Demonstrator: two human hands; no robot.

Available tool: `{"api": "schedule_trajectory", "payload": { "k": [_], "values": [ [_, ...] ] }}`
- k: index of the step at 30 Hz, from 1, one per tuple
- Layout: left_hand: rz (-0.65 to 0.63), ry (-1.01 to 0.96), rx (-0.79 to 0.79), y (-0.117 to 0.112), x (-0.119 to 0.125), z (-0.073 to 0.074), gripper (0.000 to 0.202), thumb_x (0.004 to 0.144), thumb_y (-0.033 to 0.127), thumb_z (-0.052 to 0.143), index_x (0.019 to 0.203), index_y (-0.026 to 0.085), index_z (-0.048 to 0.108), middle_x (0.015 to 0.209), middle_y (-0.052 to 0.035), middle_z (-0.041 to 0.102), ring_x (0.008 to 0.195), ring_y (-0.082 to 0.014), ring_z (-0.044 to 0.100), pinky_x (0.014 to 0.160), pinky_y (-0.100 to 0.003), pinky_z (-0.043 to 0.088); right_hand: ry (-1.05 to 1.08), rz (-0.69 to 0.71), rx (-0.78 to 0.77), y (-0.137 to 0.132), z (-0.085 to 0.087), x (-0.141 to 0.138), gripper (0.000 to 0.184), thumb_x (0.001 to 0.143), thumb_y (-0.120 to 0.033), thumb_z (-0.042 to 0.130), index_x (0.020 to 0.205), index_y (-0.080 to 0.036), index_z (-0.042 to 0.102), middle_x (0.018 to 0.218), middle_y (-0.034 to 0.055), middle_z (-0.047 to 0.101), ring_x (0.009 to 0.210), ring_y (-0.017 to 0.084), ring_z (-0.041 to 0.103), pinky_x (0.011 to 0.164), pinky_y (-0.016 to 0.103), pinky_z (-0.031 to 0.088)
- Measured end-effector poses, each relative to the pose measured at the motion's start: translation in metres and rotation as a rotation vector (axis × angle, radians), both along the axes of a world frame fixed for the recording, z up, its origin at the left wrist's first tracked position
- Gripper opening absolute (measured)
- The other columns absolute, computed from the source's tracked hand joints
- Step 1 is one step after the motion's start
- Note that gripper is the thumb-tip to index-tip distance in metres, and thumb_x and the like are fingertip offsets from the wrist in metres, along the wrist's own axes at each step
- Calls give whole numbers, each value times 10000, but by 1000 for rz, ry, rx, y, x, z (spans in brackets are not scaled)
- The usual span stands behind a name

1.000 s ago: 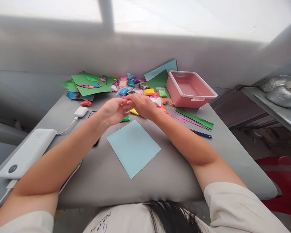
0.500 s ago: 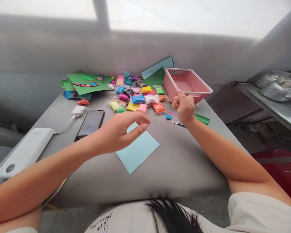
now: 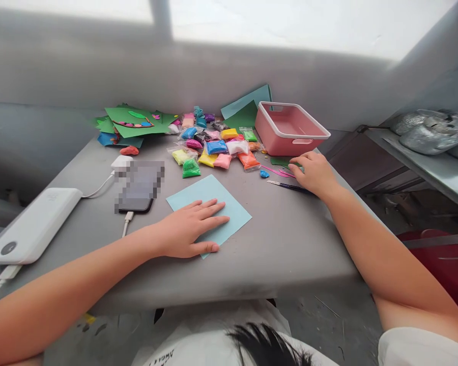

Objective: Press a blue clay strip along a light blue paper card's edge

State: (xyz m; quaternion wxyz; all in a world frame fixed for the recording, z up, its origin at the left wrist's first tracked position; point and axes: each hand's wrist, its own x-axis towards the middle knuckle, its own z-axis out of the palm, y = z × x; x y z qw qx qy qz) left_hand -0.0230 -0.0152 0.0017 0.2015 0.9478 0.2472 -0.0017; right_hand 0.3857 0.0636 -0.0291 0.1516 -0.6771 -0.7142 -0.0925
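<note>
My left hand [image 3: 193,227] lies flat with spread fingers on a square of light blue paper [image 3: 229,206], covering its lower left part. At the right side of the table, my right hand [image 3: 315,173] is low over the surface with thumb and fingers apart. Near its fingertips are pink strips [image 3: 278,171] and a green paper piece [image 3: 280,161]. A slim dark tool with a pale pointed tip [image 3: 290,186] runs toward the underside of this hand, where its far end is hidden. Left of the strips sits a small blue clay lump [image 3: 264,174].
Several bags of coloured clay [image 3: 217,147] cluster at the back middle. A pink basket [image 3: 278,145] stands behind my right hand. Green paper sheets [image 3: 133,129] lie at back left. A phone [image 3: 141,185] and a white power bank [image 3: 38,223] with cables occupy the left.
My left hand has come down from above the blue paper to rest flat on it. My right hand has left the basket's front rim and moved down to the right.
</note>
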Motion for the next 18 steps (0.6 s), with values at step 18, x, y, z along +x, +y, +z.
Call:
{"api": "schedule_trajectory", "payload": {
  "k": [18],
  "values": [
    [145, -60, 207, 10, -12, -5, 463, 982, 432, 490, 1338, 164, 614, 1444, -163, 572, 1320, -354, 546, 1069, -512, 480, 326, 277, 14, -7, -1, -59, 148, 810, -342, 690, 887, -218, 716, 906, 66, 722, 852, 237, 638, 763, 369, 510]
  ]
}}
